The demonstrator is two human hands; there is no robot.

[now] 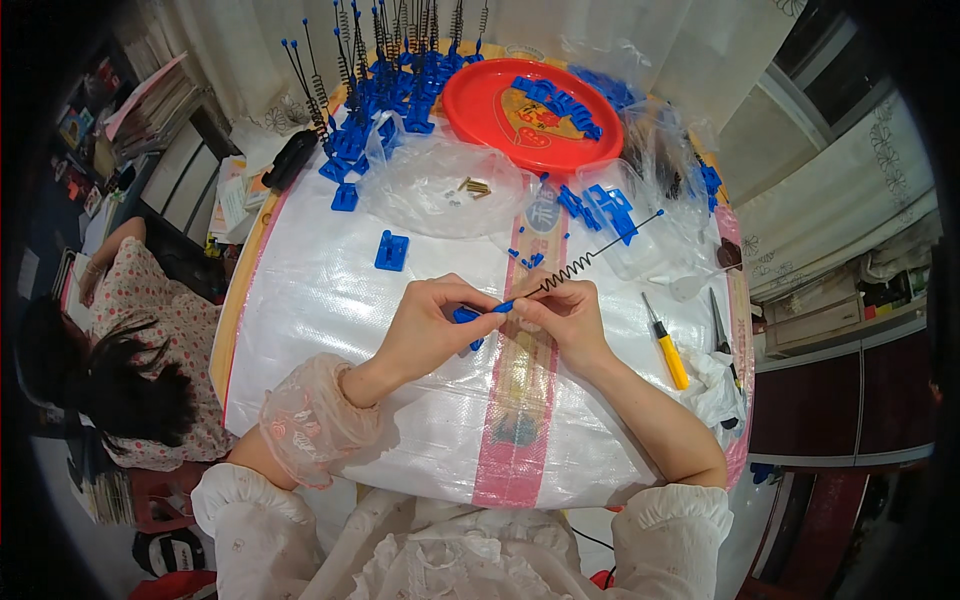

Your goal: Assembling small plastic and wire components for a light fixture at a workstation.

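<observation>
Both hands pinch closed: left hand [425,325] grips a blue plastic piece [468,315], right hand [560,315] holds its coiled spring wire [575,265].

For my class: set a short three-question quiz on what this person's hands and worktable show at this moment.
1. True or false: the left hand pinches a blue plastic piece.
2. What lies in the red plate? A) brass screws B) blue parts C) scissors
3. Fill in: the right hand holds a thin rod with a coiled ____ and a blue tip.

Key: 1 true. 2 B. 3 spring. The yellow-handled screwdriver lies untouched to the right of the hands.
</observation>
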